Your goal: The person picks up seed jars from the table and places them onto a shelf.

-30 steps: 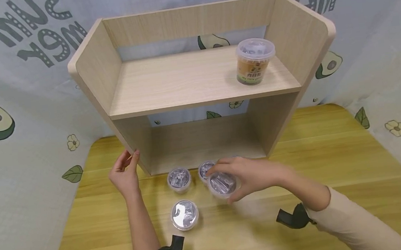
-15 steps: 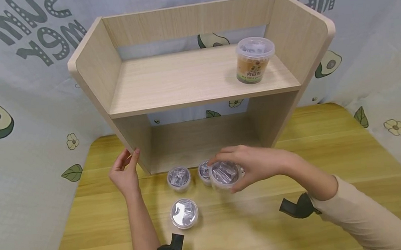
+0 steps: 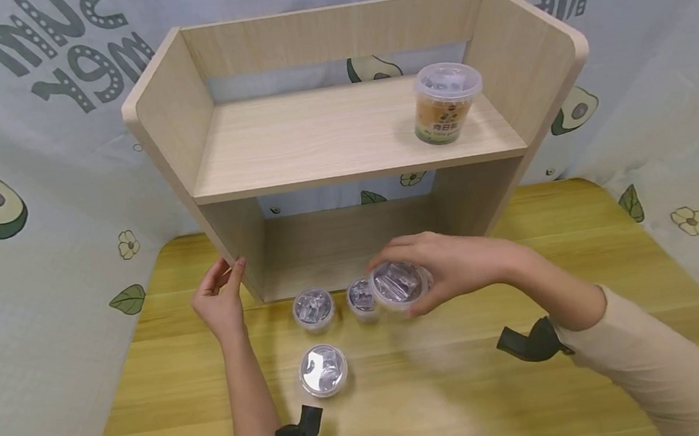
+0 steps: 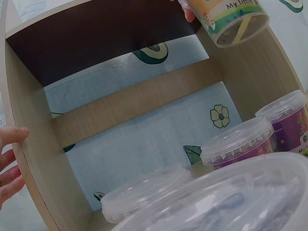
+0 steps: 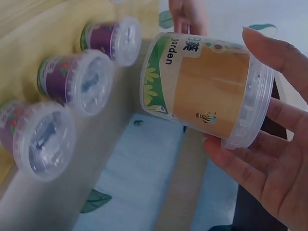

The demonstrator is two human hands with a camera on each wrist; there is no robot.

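Head view is bright, with glare on one lid (image 3: 323, 370); wrist views dimmer.

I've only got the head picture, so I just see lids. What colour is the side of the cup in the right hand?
Observer: Orange! The right wrist view shows the held cup with an orange label.
Child: Ooh! What about the cups at the front of the shelf?
Observer: Those have purple labels, three in a row in the right wrist view.
Child: Is the one in the hand bumping them?
Observer: No, the left wrist view shows a gap between its bottom and the purple ones.
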